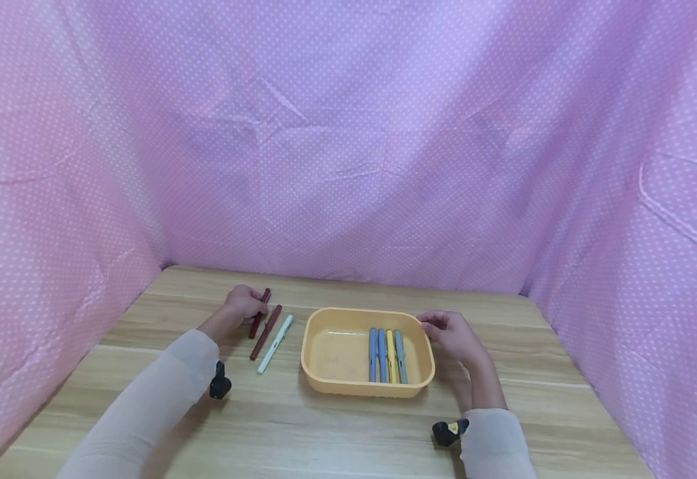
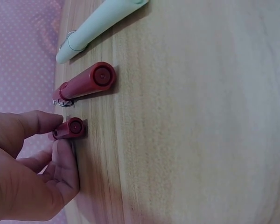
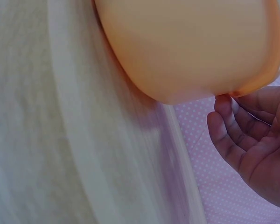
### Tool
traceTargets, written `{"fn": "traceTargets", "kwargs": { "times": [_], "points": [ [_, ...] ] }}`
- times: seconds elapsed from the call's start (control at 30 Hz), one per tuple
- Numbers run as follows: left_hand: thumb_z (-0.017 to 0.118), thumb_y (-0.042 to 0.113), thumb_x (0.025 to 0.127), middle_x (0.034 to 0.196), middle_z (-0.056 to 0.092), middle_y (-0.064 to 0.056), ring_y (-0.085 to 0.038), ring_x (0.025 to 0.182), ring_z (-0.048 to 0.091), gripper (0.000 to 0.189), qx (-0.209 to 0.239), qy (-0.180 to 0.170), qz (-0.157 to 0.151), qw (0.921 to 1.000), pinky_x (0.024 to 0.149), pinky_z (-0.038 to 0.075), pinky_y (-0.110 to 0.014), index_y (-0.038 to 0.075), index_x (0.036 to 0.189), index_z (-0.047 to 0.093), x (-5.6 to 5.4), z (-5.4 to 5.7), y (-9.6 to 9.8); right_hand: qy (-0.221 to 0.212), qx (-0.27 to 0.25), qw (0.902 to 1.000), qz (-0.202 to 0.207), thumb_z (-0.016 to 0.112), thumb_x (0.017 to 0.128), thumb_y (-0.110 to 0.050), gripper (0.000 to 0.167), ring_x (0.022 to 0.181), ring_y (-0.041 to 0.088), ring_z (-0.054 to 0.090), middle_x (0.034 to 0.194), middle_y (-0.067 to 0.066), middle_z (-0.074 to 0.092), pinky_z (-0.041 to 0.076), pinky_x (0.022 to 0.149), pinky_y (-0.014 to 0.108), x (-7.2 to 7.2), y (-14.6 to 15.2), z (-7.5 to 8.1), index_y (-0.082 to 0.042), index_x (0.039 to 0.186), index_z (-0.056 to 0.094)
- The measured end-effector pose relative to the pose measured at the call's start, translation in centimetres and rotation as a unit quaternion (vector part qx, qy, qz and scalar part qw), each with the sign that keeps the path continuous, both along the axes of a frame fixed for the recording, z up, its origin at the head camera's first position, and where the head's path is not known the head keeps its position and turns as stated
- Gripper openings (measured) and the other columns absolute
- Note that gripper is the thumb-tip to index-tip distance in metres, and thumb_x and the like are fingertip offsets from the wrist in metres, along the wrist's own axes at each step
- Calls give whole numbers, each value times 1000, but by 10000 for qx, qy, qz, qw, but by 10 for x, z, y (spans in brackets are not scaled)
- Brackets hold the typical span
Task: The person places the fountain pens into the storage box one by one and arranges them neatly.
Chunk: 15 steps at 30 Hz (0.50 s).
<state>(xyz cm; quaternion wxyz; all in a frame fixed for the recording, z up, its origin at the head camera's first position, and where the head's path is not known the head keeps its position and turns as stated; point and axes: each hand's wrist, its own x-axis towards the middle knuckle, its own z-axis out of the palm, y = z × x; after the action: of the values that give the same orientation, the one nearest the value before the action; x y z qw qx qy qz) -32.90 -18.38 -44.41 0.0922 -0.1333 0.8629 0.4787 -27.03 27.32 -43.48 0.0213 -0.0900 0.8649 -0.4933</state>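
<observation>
Four pens [image 1: 391, 352] lie in a yellow tray [image 1: 336, 356], its rim pinched by the right hand [image 1: 456, 338], while farther off the narrow grip of the left hand [image 1: 245, 303] holds the leftmost red pen [image 2: 71, 129] at the table [image 1: 348, 432], an apparent pick-up calling for a lift.

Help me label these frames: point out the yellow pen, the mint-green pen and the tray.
Yellow pen [image 1: 391, 356], head view, middle of its length.
Mint-green pen [image 1: 275, 344], head view, midway along it.
Tray [image 1: 337, 356], head view, bare left part of its floor.
</observation>
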Motion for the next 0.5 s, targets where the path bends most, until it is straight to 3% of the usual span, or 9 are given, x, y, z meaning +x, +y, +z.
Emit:
{"fn": "traceTargets", "kwargs": {
  "times": [0.5],
  "points": [
    [66, 0, 92, 117, 62, -23, -24, 93, 63, 37, 140, 156, -36, 9998, 70, 61, -27, -8, 127, 59, -6, 8, -2, -71, -64, 10000, -25, 60, 103, -4, 23, 96, 25, 70, 110, 18, 72, 62, 87, 39, 2, -2, 3, 8, 121, 67]
  ]
}}
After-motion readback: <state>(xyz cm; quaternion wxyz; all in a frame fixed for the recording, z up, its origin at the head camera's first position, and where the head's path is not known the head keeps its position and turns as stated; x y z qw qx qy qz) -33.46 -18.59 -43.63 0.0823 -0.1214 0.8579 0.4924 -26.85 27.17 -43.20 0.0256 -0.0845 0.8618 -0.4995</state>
